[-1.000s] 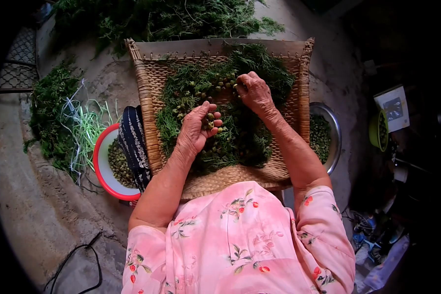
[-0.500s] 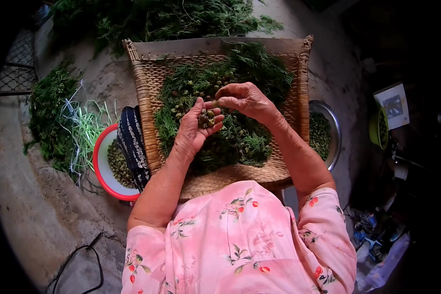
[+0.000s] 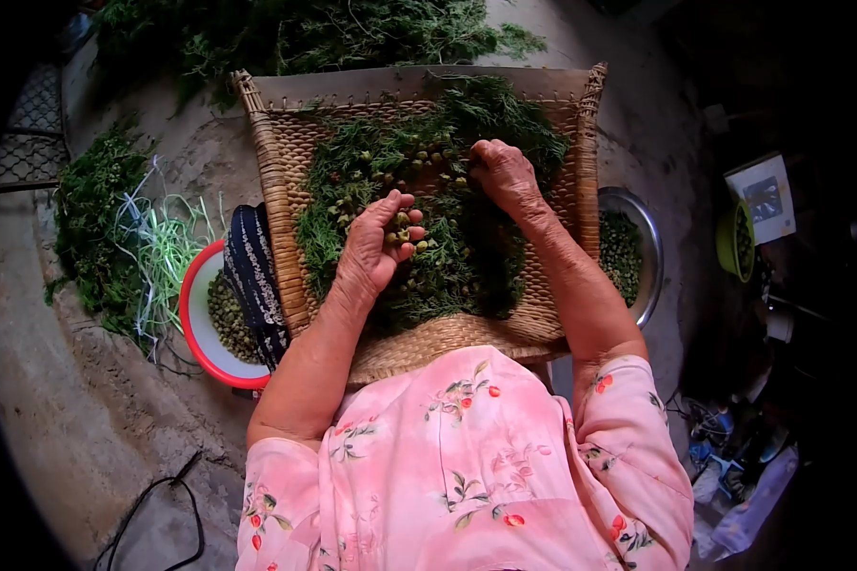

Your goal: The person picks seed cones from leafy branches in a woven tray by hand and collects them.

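A woven wicker winnowing basket (image 3: 424,357) lies before me, spread with feathery green conifer sprigs (image 3: 338,167). Several small green cones (image 3: 435,154) sit loose among the sprigs. My left hand (image 3: 376,246) is cupped above the middle of the basket, its fingers curled around several green cones (image 3: 402,228). Over the sprigs at the right side, my right hand (image 3: 508,176) reaches down with bent, closed fingers. Its fingertips are turned away, so what they pinch, if anything, is hidden.
At the left stands a red-rimmed bowl (image 3: 192,324) of cones, partly behind dark patterned cloth (image 3: 255,276). A metal basin (image 3: 652,252) of cones is at the right. More branches (image 3: 286,38) lie beyond the basket. A black cable (image 3: 195,523) curls on the floor.
My right hand has moved away from my left hand, rightward and slightly up, to the sprigs. My left hand keeps the cones in nearly the same place.
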Tool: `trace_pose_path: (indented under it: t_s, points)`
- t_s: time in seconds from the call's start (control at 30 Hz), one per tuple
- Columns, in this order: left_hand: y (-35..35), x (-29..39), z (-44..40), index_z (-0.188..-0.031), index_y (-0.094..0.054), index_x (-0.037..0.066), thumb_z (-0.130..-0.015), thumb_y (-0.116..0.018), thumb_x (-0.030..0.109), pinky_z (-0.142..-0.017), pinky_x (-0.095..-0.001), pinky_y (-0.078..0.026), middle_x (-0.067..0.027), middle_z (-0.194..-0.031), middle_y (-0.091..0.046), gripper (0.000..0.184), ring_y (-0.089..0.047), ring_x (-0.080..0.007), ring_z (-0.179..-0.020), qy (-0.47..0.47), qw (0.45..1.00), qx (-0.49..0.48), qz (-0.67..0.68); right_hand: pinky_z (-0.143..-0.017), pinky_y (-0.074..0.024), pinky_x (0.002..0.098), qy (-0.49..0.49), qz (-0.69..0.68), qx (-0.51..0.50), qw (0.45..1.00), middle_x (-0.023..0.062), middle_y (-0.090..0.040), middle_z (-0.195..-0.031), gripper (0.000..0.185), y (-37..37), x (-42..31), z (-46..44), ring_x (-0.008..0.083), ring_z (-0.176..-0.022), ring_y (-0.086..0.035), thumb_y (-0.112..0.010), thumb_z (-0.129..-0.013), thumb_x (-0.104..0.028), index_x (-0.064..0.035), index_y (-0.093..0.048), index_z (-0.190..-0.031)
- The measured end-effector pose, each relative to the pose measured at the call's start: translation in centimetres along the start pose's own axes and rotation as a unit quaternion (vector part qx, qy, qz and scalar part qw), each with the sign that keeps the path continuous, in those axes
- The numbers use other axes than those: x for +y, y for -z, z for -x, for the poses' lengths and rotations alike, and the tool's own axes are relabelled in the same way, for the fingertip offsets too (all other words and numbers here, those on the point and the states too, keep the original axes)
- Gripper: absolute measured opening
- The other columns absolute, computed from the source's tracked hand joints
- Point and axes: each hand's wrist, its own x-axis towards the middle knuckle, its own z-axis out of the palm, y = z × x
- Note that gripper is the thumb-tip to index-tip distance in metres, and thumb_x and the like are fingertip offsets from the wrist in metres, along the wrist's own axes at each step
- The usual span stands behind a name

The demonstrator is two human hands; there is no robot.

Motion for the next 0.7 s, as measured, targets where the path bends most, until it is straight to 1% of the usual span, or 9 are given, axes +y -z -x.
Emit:
trace_pose_path:
  t_s: [0.13, 0.23, 0.3, 0.37, 0.43, 0.5, 0.53, 0.63, 0.7]
  points:
    - [0.0, -0.1, 0.0, -0.098, -0.058, 0.008, -0.086, -0.058, 0.033, -0.043, -0.0195, -0.045, -0.0052, -0.079, -0.060, 0.028, -0.058, -0.0126, -0.060, -0.002, 1.000, 0.005, -0.001, -0.072, -0.0489, 0.0394, 0.012, 0.009, 0.024, 1.000, 0.0120, -0.062, -0.085, 0.015, 0.2, -0.3, -0.2, 0.0311, -0.083, -0.060, -0.065, -0.072, -0.009, -0.0062, -0.058, -0.085]
    - [0.1, -0.1, 0.0, -0.098, -0.058, 0.008, -0.087, -0.057, 0.033, -0.044, -0.0198, -0.046, -0.0055, -0.080, -0.061, 0.028, -0.059, -0.0132, -0.062, -0.005, 1.000, -0.001, -0.006, -0.068, -0.0503, 0.0342, -0.055, -0.213, 0.041, 0.975, 0.0134, -0.063, -0.077, 0.016, 1.3, -0.1, -0.5, 0.0256, -0.072, -0.062, -0.061, -0.072, -0.008, -0.0010, -0.057, -0.086]
    - [0.0, -0.1, 0.1, -0.099, -0.057, 0.007, -0.087, -0.057, 0.034, -0.046, -0.0213, -0.049, -0.0062, -0.081, -0.061, 0.029, -0.060, -0.0142, -0.063, -0.004, 1.000, -0.003, -0.007, -0.067, -0.0485, 0.0282, -0.050, -0.229, 0.001, 0.972, 0.0066, -0.062, -0.080, 0.017, 2.1, -0.9, -0.1, 0.0137, -0.072, -0.057, -0.062, -0.078, -0.010, -0.0019, -0.057, -0.091]
    - [-0.1, -0.1, 0.1, -0.099, -0.057, 0.006, -0.086, -0.057, 0.035, -0.048, -0.0227, -0.051, -0.0068, -0.082, -0.061, 0.031, -0.061, -0.0153, -0.065, -0.004, 1.000, -0.005, -0.008, -0.066, -0.0483, 0.0273, 0.022, -0.251, -0.046, 0.967, 0.0052, -0.061, -0.079, 0.016, 2.2, -2.3, 0.3, 0.0124, -0.071, -0.056, -0.063, -0.079, -0.010, -0.0016, -0.057, -0.092]
    - [-0.2, -0.2, 0.0, -0.101, -0.056, 0.005, -0.086, -0.056, 0.038, -0.053, -0.0266, -0.055, -0.0083, -0.085, -0.061, 0.036, -0.063, -0.0177, -0.069, 0.006, 0.999, -0.026, 0.026, -0.063, -0.0478, 0.0259, 0.069, -0.370, -0.169, 0.911, 0.0024, -0.060, -0.078, 0.016, 2.4, -3.5, 0.7, 0.0110, -0.069, -0.055, -0.062, -0.081, -0.007, -0.0007, -0.058, -0.096]
    - [-0.2, -0.2, 0.1, -0.102, -0.056, 0.005, -0.086, -0.056, 0.039, -0.054, -0.0280, -0.056, -0.0088, -0.086, -0.061, 0.038, -0.063, -0.0185, -0.071, 0.011, 0.998, -0.037, 0.042, -0.061, -0.0473, 0.0255, 0.042, -0.454, -0.226, 0.861, 0.0031, -0.061, -0.077, 0.019, 3.1, -4.6, 0.7, 0.0104, -0.069, -0.056, -0.063, -0.080, -0.006, -0.0023, -0.059, -0.098]
    - [-0.2, -0.1, 0.1, -0.103, -0.055, 0.004, -0.086, -0.055, 0.040, -0.056, -0.0294, -0.056, -0.0093, -0.087, -0.061, 0.040, -0.063, -0.0193, -0.072, 0.017, 0.997, -0.050, 0.058, -0.061, -0.0473, 0.0255, 0.043, -0.455, -0.226, 0.860, 0.0031, -0.061, -0.077, 0.019, 2.6, -4.3, 0.5, 0.0104, -0.069, -0.056, -0.063, -0.080, -0.006, -0.0023, -0.059, -0.098]
    - [0.0, -0.1, -0.1, -0.101, -0.057, 0.005, -0.086, -0.056, 0.039, -0.055, -0.0283, -0.056, -0.0086, -0.086, -0.062, 0.038, -0.063, -0.0186, -0.072, 0.026, 0.999, -0.038, 0.019, -0.068, -0.0488, 0.0322, 0.075, -0.272, -0.067, 0.957, 0.0101, -0.062, -0.082, 0.020, 0.4, -2.8, 0.0, 0.0221, -0.077, -0.061, -0.066, -0.075, -0.014, -0.0057, -0.062, -0.092]
    - [-0.2, 0.0, 0.1, -0.100, -0.058, 0.005, -0.086, -0.057, 0.038, -0.054, -0.0276, -0.055, -0.0079, -0.085, -0.062, 0.036, -0.063, -0.0181, -0.072, 0.026, 0.999, -0.031, 0.011, -0.068, -0.0479, 0.0374, 0.089, -0.039, -0.005, 0.995, 0.0088, -0.057, -0.082, 0.019, -0.2, -2.4, 0.1, 0.0272, -0.080, -0.059, -0.067, -0.072, -0.015, -0.0082, -0.061, -0.089]
